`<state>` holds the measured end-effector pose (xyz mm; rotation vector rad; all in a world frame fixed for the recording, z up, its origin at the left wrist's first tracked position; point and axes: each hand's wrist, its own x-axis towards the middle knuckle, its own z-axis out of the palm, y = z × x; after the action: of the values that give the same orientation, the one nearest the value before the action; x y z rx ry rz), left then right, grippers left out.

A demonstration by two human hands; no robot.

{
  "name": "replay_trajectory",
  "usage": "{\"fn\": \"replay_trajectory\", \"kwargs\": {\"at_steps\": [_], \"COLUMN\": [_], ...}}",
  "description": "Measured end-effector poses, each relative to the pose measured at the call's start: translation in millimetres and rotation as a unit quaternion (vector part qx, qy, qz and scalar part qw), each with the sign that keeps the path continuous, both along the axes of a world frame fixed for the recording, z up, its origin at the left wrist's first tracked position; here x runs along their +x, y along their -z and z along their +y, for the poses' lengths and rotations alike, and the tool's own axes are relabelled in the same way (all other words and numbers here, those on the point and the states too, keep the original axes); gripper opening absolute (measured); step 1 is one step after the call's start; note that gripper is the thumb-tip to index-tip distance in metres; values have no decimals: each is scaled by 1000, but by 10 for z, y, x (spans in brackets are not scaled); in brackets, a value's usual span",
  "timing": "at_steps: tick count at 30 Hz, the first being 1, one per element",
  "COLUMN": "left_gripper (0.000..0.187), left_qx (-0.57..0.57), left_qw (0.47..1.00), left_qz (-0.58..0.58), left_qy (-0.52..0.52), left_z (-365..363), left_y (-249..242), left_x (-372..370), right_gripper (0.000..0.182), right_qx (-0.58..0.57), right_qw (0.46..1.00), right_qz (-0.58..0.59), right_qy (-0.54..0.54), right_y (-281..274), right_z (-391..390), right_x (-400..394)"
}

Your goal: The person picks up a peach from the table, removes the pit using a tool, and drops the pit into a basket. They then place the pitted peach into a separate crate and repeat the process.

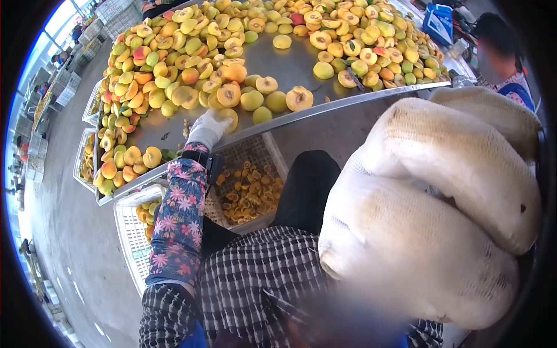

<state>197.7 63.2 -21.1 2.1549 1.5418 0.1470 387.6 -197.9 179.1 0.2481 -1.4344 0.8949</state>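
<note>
My left hand (209, 129), in a white glove and a floral sleeve, is at the near edge of the metal table (261, 58). Its fingers close on a yellow peach half (230, 119), slightly blurred. Around it lie cut peaches, among them a half with its pit showing (228, 95) and another at the table edge (299, 99). Very close to the camera, my right hand (429, 203) fills the right side in a stained white knit glove. Its fingers are curled, and whatever they may hold is hidden.
A crate of small orange-brown scraps (249, 191) stands under the table edge. Beside it is a white crate (132, 243) with peaches. A curved knife (355, 80) lies among the fruit. Another person (499, 52) is at the right, near a blue bag (438, 24).
</note>
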Motion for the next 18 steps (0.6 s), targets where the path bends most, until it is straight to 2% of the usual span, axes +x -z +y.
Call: {"fn": "replay_trajectory", "kwargs": {"at_steps": [4,5,8,9,10,11,12,13,14,15,16,17,18], "left_gripper": [69,74,74,63,52,47,42,44,46,40,34,32,36], "left_qx": [-5,-38,19,-5,-18,-114,-207,-265,-320,-328,-337,-385,-375], "left_qw": [999,997,986,947,880,828,758,699,630,598,567,529,507], "left_qz": [-39,-56,-163,-321,-473,-546,-614,-657,-696,-722,-745,-751,-769], "left_qy": [31,21,-12,-21,-32,-53,-68,-100,-128,-116,-100,-89,-107], "left_z": [-23,-9,33,2,-42,-47,-81,-178,-314,-469,-603,-693,-816], "left_y": [13,22,206,285,273,215,117,1,-105,-178,-230,-260,-300], "left_x": [30,32,-85,-113,-120,-218,-295,-354,-396,-418,-425,-441,-421], "right_gripper": [13,13,11,11,11,10,10,18,27,29,21,22,15], "right_qx": [10,11,16,15,14,7,-57,-245,-421,-515,-537,-550,-542], "right_qw": [999,999,997,996,993,981,969,965,898,850,839,819,807], "right_qz": [-19,-19,-21,-22,-26,-49,-63,-5,122,66,-55,-136,-174], "right_qy": [42,48,71,87,116,187,231,91,-40,88,65,90,161], "right_y": [-20,-22,3,42,89,189,324,373,425,640,936,1074,1357], "right_z": [-63,-59,14,66,148,239,297,265,234,296,424,513,609], "right_x": [5,-8,-62,-88,-109,-103,-157,-318,-478,-537,-435,-468,-581]}}
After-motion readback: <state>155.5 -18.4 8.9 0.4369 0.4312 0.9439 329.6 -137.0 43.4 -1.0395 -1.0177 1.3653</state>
